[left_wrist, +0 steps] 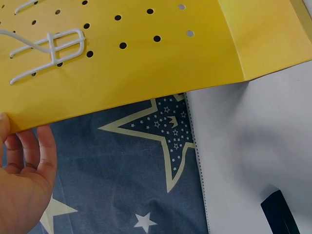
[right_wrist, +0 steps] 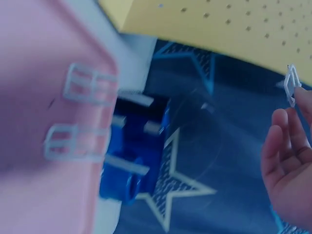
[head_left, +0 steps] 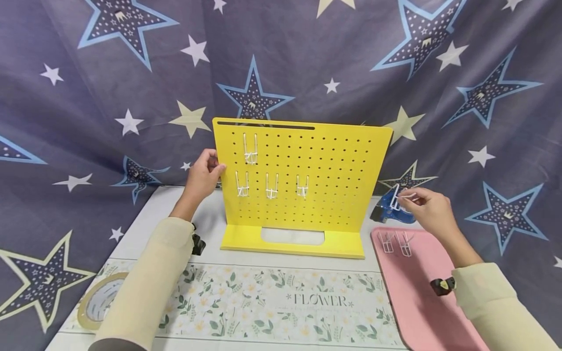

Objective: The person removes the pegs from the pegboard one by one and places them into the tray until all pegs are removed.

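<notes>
A yellow pegboard (head_left: pixel 333 185) stands upright on the table, with several white wire hooks (head_left: pixel 271 185) hung on its left half. At its left edge, my left hand (head_left: pixel 202 178) grips the board, thumb on the front and fingers behind, as the left wrist view also shows. My right hand (head_left: pixel 428 207) pinches another white wire hook (head_left: pixel 395 199) between thumb and fingertips, off the board's right side. In the right wrist view this hook (right_wrist: pixel 291 85) points away from the fingertips. Below, two more white hooks (head_left: pixel 405 243) lie at the far end of a pink tray (head_left: pixel 421 302).
Behind the tray sits a blue tape dispenser (head_left: pixel 388 207). A roll of tape (head_left: pixel 90 319) lies at the front left, partly under the left sleeve. A floral strip marked FLOWER (head_left: pixel 263 302) spans the table before the board. A star-patterned cloth (head_left: pixel 307 58) hangs close behind.
</notes>
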`<state>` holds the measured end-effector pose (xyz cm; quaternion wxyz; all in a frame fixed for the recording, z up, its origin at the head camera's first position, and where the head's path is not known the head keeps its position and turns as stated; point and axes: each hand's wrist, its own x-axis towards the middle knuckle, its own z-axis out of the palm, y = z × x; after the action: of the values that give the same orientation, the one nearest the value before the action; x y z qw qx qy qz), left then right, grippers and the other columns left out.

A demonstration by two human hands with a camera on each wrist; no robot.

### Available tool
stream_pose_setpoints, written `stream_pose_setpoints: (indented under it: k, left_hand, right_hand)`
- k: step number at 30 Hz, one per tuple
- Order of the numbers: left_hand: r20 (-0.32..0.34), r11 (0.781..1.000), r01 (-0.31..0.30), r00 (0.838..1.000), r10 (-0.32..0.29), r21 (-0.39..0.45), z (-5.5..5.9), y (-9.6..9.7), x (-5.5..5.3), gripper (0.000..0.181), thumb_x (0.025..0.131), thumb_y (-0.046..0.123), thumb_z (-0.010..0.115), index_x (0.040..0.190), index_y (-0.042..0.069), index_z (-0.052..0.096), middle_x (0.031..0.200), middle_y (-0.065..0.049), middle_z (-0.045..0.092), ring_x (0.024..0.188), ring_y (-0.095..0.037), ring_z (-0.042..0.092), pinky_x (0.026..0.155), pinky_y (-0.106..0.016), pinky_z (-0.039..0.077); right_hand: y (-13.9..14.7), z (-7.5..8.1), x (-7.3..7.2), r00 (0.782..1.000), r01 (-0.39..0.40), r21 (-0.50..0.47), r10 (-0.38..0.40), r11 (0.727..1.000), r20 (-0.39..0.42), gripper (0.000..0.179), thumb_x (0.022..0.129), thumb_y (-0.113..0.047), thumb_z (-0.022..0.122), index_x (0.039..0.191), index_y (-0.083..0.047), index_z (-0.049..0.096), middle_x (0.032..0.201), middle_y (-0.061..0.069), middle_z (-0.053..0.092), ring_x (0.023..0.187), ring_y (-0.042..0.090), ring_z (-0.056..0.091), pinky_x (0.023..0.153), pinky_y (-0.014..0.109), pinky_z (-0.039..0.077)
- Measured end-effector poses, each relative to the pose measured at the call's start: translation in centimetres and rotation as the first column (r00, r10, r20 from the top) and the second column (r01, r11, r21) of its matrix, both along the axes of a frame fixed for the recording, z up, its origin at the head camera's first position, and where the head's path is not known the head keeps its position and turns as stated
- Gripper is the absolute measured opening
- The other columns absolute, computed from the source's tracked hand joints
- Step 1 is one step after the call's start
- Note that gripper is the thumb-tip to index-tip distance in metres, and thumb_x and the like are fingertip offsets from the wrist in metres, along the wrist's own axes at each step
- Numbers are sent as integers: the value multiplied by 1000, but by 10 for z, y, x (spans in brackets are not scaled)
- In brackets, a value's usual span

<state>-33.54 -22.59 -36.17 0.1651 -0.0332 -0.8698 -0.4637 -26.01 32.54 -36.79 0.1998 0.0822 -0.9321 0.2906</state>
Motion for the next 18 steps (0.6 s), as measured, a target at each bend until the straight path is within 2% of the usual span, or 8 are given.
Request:
stream_pose_setpoints:
  k: [8, 18]
  left_hand:
    - [-3, 1000, -3, 1000, 3, -3, 0, 1, 0, 25, 104, 13, 58, 127, 9, 48, 102, -10, 54, 87, -23, 56, 73, -31, 51]
    - [2, 1000, 5, 1000, -5, 3, 0, 0, 0, 26, 104, 12, 59, 127, 8, 48, 102, -10, 53, 86, -23, 56, 72, -29, 52]
  right_hand:
    - [41, -20, 0, 999, 41, 61, -43, 997, 30, 18, 95, -31, 72, 103, -15, 77, 83, 9, 76, 64, -10, 55, 52, 21, 46]
    - [86, -44, -3, 993, -2, 171, -18, 985, 115, 12, 93, -23, 73, 96, -11, 77, 80, 7, 75, 66, -12, 54, 57, 24, 46]
